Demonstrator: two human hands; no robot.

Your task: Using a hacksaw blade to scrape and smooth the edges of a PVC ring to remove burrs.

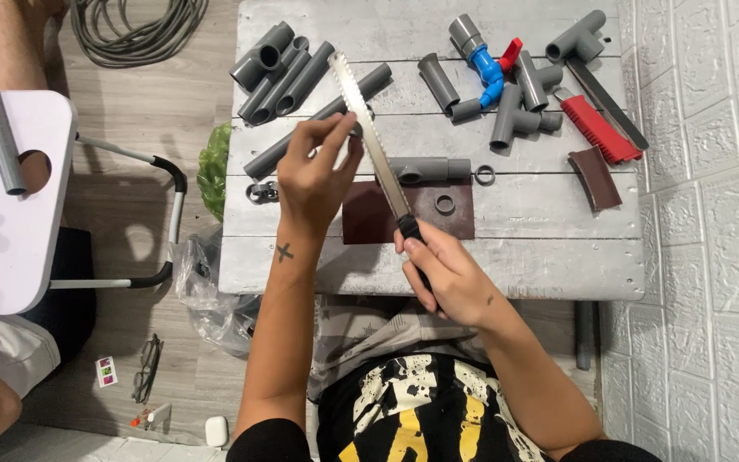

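Observation:
My right hand grips the black handle of a serrated saw blade that slants up and left over the grey wooden table. My left hand is raised beside the blade, its fingertips pinching something small against it near the long grey pipe; the pinched item is mostly hidden. A brown sheet of sandpaper lies under the blade with a grey ring on it. A grey tee fitting rests just right of the blade.
A bundle of grey pipes lies at the table's back left. Grey fittings with a blue valve, a red-handled saw and another sandpaper piece sit at right. A white stool with pipes and another person's legs are at left.

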